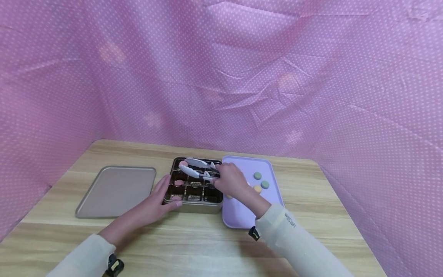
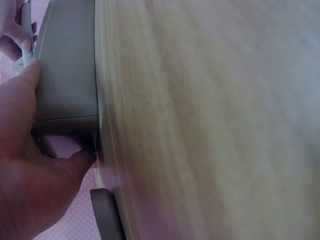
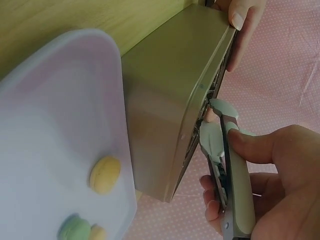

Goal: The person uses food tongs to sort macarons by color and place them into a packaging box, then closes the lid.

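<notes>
My left hand (image 1: 152, 206) grips the near left corner of a metal box (image 1: 204, 208), thumb at the front rim and fingers along the left side. Dark compartments divide the inside of the box. Pink macarons (image 1: 179, 182) sit in its left column. My right hand (image 1: 232, 179) holds white-tipped tongs (image 3: 239, 180) over the box from the right. Their tips reach the far left compartment, on either side of a pink macaron (image 1: 183, 163); whether they touch it I cannot tell.
Right of the box lies a lilac tray (image 1: 238, 219) with green macarons (image 1: 257, 176) and yellow macarons (image 3: 105, 174), partly hidden by my right arm. A flat metal lid (image 1: 117, 192) lies to the left. Pink dotted cloth (image 1: 221, 77) hangs behind the wooden table (image 1: 194, 246).
</notes>
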Demonstrator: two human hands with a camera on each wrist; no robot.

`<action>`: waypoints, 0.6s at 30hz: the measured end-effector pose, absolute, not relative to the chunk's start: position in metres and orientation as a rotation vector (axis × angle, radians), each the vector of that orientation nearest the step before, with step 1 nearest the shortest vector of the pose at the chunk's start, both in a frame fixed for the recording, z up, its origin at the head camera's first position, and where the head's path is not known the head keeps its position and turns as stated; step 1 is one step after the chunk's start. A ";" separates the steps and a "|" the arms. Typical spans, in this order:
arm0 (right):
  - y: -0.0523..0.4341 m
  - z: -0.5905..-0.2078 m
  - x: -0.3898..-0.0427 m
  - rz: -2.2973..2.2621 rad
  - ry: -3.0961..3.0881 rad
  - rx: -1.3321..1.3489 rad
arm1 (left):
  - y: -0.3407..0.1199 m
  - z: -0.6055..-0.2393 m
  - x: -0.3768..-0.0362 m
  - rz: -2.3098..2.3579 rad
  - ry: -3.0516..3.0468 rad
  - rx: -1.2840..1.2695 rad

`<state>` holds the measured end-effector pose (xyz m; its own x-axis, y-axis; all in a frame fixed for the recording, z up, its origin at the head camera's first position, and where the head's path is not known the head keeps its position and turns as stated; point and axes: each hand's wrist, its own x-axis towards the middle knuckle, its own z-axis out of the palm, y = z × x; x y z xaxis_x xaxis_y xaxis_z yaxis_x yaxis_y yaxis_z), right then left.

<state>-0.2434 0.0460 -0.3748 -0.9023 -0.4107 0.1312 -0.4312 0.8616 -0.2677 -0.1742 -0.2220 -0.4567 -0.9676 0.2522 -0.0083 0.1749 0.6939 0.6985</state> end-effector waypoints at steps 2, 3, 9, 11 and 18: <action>0.046 -0.374 -0.243 0.448 -2.974 0.667 | -0.222 -0.457 -0.174 1.130 2.798 0.356; 0.046 -0.374 -0.243 0.445 -2.978 0.666 | -0.222 -0.457 -0.174 1.124 2.801 0.359; 0.050 -0.374 -0.244 0.439 -2.980 0.658 | -0.222 -0.457 -0.174 1.129 2.791 0.347; 0.051 -0.375 -0.244 0.442 -2.977 0.651 | -0.221 -0.457 -0.174 1.135 2.786 0.340; 0.063 -0.372 -0.243 0.523 -2.968 0.629 | -0.222 -0.456 -0.174 1.123 2.796 0.339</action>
<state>-0.2431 0.0630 -0.3719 -0.9146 -0.3828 0.1303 -0.4042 0.8589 -0.3146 -0.1743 -0.2217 -0.4564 -0.9690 0.2462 -0.0185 0.1650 0.7015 0.6933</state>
